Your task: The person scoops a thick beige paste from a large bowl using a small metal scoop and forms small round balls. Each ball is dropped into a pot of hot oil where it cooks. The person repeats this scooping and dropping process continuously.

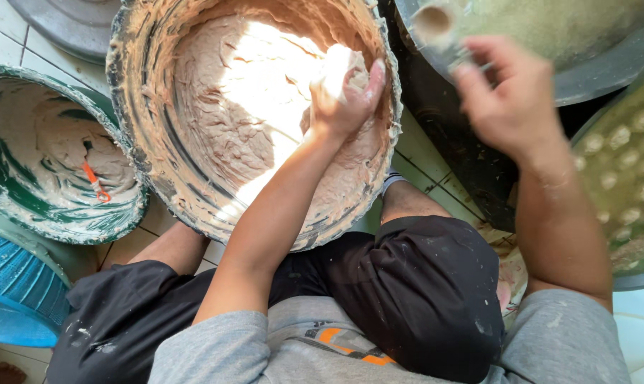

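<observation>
Presently, item by item:

Left fingers (368, 78): curled tight round a lump of pale paste (336, 65), which bulges out above the fist.
Left hand (343, 96): inside the big tub, over its right half, wrist lifted just off the mass below.
Right fingers (478, 53): folded about a small spoon (436, 25), its round bowl coated with the same paste; the picture is blurred here, so how firmly they grip cannot be told.
Right hand (510, 99): outside the tub, over the dark gap between it and the trays on the right.
Big tub (133, 142): smeared all over, nearly full of beige paste, set between the person's knees.
Green bucket (2, 178): to the left, thinly lined with paste, an orange-handled tool (94, 181) lying in it.
Trays (635, 142): on the right, round and dark-rimmed; the nearer one bears rows of small pale balls (639, 167).
Blue basket (16, 284): bottom left, beside the knee.
Step in hand, as judged: portioning, a handful squeezed up for the spoon.
Next move, as judged: needs spoon and fist brought together, then a steady carry over to the tray.
</observation>
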